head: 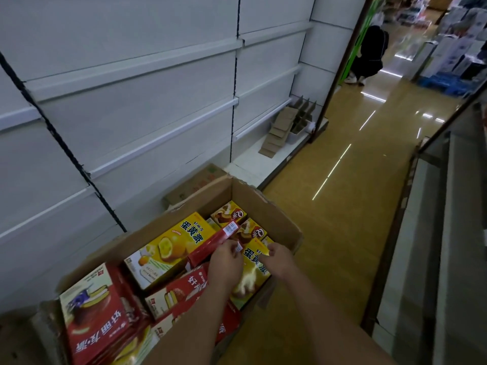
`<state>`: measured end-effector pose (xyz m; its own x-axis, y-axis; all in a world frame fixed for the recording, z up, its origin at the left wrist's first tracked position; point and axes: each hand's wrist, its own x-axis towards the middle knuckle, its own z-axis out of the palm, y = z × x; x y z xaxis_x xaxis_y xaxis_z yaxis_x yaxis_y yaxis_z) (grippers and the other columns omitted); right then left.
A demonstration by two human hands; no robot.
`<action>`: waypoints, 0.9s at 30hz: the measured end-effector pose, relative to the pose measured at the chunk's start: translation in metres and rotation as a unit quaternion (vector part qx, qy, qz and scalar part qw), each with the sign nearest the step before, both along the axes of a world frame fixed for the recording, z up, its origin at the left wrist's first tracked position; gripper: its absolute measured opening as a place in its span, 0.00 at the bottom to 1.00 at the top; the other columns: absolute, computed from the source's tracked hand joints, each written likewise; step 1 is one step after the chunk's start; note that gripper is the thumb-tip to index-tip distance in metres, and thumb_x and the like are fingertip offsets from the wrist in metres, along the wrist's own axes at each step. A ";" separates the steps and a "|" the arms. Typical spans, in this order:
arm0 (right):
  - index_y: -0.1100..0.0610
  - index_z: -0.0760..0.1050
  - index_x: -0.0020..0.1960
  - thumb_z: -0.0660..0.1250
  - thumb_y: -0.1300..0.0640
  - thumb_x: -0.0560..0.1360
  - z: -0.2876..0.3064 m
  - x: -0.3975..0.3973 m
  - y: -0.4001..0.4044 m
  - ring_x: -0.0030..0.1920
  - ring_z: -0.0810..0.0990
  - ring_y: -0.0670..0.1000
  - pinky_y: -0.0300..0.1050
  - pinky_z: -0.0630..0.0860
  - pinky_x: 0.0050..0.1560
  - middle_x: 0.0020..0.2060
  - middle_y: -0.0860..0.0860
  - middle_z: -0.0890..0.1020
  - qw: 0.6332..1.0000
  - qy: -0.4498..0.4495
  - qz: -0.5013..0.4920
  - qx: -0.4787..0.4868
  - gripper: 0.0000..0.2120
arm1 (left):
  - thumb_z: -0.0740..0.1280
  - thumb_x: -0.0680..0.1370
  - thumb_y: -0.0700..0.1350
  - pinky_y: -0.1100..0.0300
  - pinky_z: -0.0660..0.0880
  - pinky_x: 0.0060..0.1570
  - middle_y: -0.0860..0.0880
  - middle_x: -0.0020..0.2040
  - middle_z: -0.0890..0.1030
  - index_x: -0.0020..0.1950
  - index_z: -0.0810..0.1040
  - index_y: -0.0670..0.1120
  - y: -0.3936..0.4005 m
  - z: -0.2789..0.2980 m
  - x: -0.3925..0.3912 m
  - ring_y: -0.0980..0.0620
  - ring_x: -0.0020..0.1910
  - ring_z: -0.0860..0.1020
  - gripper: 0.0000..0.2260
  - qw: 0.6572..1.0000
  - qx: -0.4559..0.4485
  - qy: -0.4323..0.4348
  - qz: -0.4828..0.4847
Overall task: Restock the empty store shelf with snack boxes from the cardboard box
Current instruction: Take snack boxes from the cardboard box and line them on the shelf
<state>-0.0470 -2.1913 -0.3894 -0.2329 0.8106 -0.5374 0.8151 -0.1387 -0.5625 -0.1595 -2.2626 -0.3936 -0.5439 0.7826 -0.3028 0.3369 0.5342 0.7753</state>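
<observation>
The white shelf (131,106) stands bare at my left. Below, the cardboard box (266,204) holds snack boxes. My left hand (226,262) curls on a red box (210,246); my right hand (279,259) seems to pinch a yellow box (253,270).

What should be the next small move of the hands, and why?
Probably lift the red box out of the cardboard box: the left hand already pinches its end, the right hand rests on a yellow box, and the shelves hold no snacks.
</observation>
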 end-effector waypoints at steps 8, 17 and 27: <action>0.63 0.66 0.70 0.62 0.55 0.79 -0.016 0.002 0.033 0.66 0.72 0.56 0.46 0.69 0.62 0.67 0.57 0.73 0.998 -0.044 0.053 -0.012 0.23 | 0.58 0.81 0.43 0.59 0.69 0.56 0.42 0.67 0.73 0.70 0.69 0.43 0.029 -0.036 0.028 0.45 0.62 0.73 0.18 0.981 -0.163 -0.097 0.041; 0.64 0.56 0.73 0.63 0.53 0.78 -0.047 -0.012 0.049 0.66 0.71 0.58 0.49 0.72 0.57 0.67 0.59 0.71 0.978 -0.136 0.148 -0.058 0.30 | 0.58 0.80 0.48 0.48 0.51 0.73 0.44 0.78 0.53 0.78 0.50 0.43 0.028 -0.066 0.021 0.43 0.76 0.52 0.30 0.971 -0.240 0.010 0.012; 0.62 0.64 0.70 0.62 0.49 0.78 -0.061 -0.012 0.052 0.69 0.66 0.57 0.49 0.68 0.65 0.68 0.58 0.68 0.967 -0.194 0.166 -0.014 0.25 | 0.59 0.80 0.52 0.46 0.57 0.70 0.43 0.74 0.59 0.76 0.56 0.47 0.036 -0.074 0.025 0.41 0.73 0.57 0.27 0.960 -0.276 0.039 0.016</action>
<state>-0.0593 -2.1397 -0.4508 -0.2543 0.7096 -0.6571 0.9661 0.1556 -0.2059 -0.1348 -2.2262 -0.4675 -0.6033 0.4970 -0.6237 0.3588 0.8676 0.3443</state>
